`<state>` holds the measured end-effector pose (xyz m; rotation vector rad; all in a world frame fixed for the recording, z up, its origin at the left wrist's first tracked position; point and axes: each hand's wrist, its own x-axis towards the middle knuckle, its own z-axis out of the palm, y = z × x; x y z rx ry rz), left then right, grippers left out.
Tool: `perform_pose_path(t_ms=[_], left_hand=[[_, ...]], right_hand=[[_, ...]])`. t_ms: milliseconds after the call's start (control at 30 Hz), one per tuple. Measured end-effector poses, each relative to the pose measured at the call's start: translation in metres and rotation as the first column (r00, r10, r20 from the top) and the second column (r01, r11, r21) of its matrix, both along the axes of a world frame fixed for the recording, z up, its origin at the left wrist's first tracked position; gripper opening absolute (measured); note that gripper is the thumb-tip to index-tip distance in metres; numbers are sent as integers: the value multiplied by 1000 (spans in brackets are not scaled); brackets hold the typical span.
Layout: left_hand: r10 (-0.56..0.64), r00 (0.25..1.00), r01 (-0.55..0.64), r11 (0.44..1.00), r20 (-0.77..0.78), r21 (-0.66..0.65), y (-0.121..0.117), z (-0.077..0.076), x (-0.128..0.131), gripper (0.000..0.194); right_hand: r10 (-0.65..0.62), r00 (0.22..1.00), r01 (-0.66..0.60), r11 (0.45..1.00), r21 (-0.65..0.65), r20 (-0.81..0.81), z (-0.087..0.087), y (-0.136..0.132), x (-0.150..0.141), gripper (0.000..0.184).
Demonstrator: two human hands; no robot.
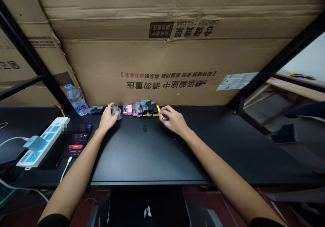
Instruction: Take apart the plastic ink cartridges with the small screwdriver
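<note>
My left hand (pixel 109 116) is closed around a small clear plastic piece (pixel 116 112) at the back of the black desk. To its right stands a row of small blocks against the cardboard: a pink and clear one (pixel 127 109), a pink and black one (pixel 137 110), and black and yellow ones (pixel 150 108). At the right end of that row, my right hand (pixel 172 118) has its fingers bent together beside a yellow part. Something small and dark shows at those fingertips, too small to name. Two little black rings (pixel 145 128) lie on the desk between my hands.
A water bottle (pixel 76 100) and a dark clear-topped block (pixel 95 110) stand at back left. Nearer are a phone (pixel 78 140) on a cable and a white power strip (pixel 45 142). Cardboard (pixel 152 58) walls the back; black frame posts (pixel 274 64) flank the desk (pixel 152 159).
</note>
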<state>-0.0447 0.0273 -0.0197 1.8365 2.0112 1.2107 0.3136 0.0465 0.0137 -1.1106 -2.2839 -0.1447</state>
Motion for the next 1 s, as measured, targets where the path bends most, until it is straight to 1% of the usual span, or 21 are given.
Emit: perform_pose_path(t_ms=[67, 100, 233, 300, 400, 533, 633, 733, 800, 867, 933, 1000], left_hand=[[24, 999, -25, 1000, -36, -10, -1, 1, 0, 54], [38, 998, -39, 999, -54, -21, -2, 2, 0, 54], [105, 983, -119, 989, -150, -90, -5, 6, -1, 56], [125, 969, -149, 984, -213, -102, -6, 7, -2, 56], [117, 951, -151, 984, -287, -99, -7, 6, -2, 56], [107, 941, -146, 984, -321, -100, -9, 6, 0, 54], [117, 922, -143, 989, -370, -45, -12, 12, 2, 40], [69, 903, -81, 997, -424, -10, -15, 19, 4, 24], [13, 907, -38, 998, -422, -51, -17, 22, 7, 14], [-24, 921, -21, 994, -389, -112, -19, 22, 9, 7], [-14, 933, -37, 990, -359, -134, -20, 20, 10, 5], [16, 938, -60, 991, -347, -117, -20, 19, 9, 4]], right_hand=[[66, 992, -63, 998, -27, 110, -5, -5, -10, 26], [79, 983, -73, 996, -43, 168, -7, -6, -13, 28], [65, 933, -36, 995, -88, 355, -11, -9, -25, 40], [48, 911, -12, 996, -89, 410, -12, -8, -29, 45], [13, 885, 25, 997, -74, 465, -16, -5, -33, 51], [-7, 854, 51, 996, -71, 521, -21, -2, -35, 56], [-3, 852, 45, 997, -68, 524, -22, -1, -36, 56], [-7, 873, 35, 998, -50, 488, -22, -2, -36, 53], [-10, 896, 24, 999, -25, 443, -22, -1, -35, 52], [-19, 921, 19, 1000, 5, 388, -21, 0, -32, 52], [-29, 942, 18, 999, 38, 335, -20, 1, -26, 52], [-26, 960, 6, 997, 73, 278, -18, 2, -19, 51]])
